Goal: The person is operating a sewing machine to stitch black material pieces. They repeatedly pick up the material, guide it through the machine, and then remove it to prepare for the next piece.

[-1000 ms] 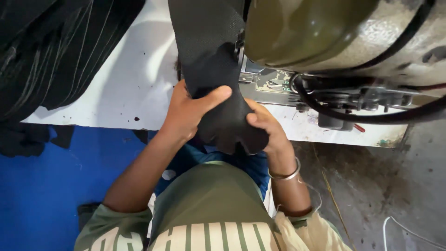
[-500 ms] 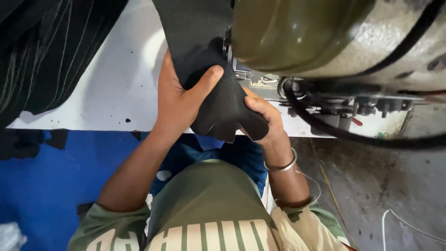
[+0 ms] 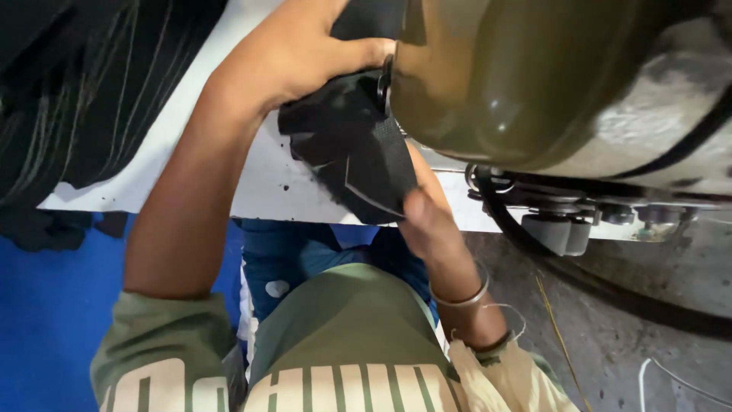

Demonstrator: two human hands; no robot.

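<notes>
While the left hand (image 3: 293, 53) lies spread over the black fabric piece (image 3: 352, 149), thumb pressing its top edge against the olive-green sewing machine (image 3: 518, 76), the right hand (image 3: 428, 221) comes up from five o'clock and pinches the cloth's lower corner (it is blurred, so the grip is hard to read). That fabric hangs off the near edge of the white table (image 3: 259, 191). A stack of dark cloth (image 3: 84, 99) sits at ten o'clock.
</notes>
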